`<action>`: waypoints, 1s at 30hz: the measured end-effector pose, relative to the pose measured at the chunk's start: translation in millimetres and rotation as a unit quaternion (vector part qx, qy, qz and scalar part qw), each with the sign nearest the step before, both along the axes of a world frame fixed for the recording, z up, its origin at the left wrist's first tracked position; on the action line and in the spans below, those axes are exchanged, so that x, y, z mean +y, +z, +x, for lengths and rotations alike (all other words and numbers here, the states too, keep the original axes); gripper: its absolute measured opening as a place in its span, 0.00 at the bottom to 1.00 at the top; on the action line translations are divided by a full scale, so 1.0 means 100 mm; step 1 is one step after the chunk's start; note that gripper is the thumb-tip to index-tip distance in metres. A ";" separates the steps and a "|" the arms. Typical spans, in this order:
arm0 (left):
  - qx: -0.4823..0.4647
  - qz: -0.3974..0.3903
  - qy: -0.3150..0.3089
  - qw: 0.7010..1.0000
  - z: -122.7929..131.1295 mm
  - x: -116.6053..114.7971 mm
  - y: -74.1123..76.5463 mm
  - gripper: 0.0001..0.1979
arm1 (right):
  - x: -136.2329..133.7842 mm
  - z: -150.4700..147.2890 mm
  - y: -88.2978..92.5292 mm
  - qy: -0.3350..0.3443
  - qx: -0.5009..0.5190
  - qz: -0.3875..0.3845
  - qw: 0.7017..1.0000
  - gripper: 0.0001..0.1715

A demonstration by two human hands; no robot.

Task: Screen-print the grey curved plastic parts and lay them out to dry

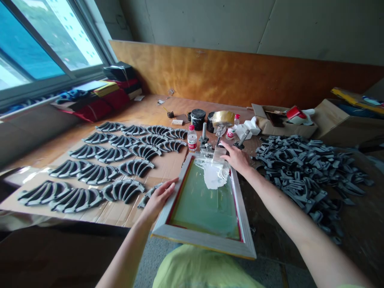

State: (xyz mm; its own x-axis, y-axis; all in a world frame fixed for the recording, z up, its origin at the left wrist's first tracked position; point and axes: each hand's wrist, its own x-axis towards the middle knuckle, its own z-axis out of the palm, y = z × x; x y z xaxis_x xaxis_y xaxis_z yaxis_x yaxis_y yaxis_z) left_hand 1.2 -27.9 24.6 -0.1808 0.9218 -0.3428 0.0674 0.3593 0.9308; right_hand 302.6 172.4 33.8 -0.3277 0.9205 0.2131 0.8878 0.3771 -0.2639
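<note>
A framed screen [204, 204] with green mesh and a pale frame lies in front of me, its far end at a metal clamp [206, 149]. White paste [214, 178] is spread over the mesh's far part. My right hand [235, 157] is closed on a flat translucent scraper [219, 155] above the paste. At the frame's left edge rests my left hand [162, 196], its fingers stretched out along the rim and nothing held. Left of the frame, curved grey parts [99, 173] lie in rows on cardboard [115, 214].
A heap of grey parts [312, 172] lies to the right. Bottles [192, 140], black jars [198, 119] and a tape roll [223, 118] stand behind the clamp. Cardboard boxes [288, 128] sit at the back right. Red folders [102, 106] lie by the window.
</note>
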 end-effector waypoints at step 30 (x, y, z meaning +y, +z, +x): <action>-0.092 -0.148 0.276 0.945 0.09 -0.57 -1.02 0.24 | -0.61 0.85 -1.00 -0.140 0.141 -0.054 0.978 0.24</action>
